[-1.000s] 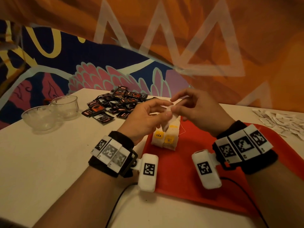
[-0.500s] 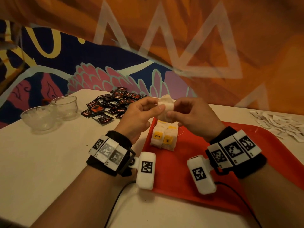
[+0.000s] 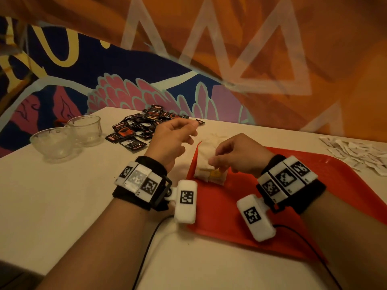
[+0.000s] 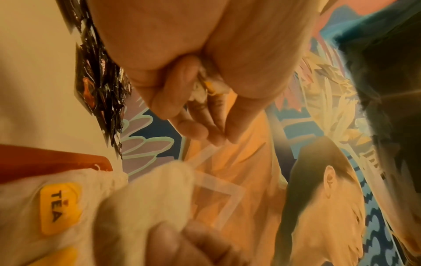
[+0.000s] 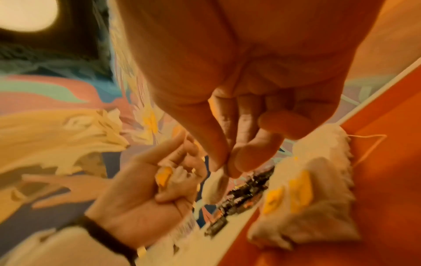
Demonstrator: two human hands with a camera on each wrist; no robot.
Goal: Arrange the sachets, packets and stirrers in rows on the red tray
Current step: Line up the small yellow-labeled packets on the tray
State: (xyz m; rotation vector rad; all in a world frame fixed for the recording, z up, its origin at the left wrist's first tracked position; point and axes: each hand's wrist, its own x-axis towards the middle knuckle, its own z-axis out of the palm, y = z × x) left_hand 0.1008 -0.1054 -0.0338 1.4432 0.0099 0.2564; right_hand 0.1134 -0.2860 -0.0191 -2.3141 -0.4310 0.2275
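From the head view, our right hand (image 3: 240, 155) pinches a soft tea bag (image 3: 206, 152) at the red tray (image 3: 335, 181)'s left edge; our left hand (image 3: 171, 139) hovers above the bench (image 3: 62, 206). The tray's right side looks free. At the left wrist, curled fingers (image 4: 173, 93) hold crumpled bags. At the right wrist, thumb and forefinger (image 5: 218, 144) pinch a bag's top seam; light, limp, tearable, best taken there.
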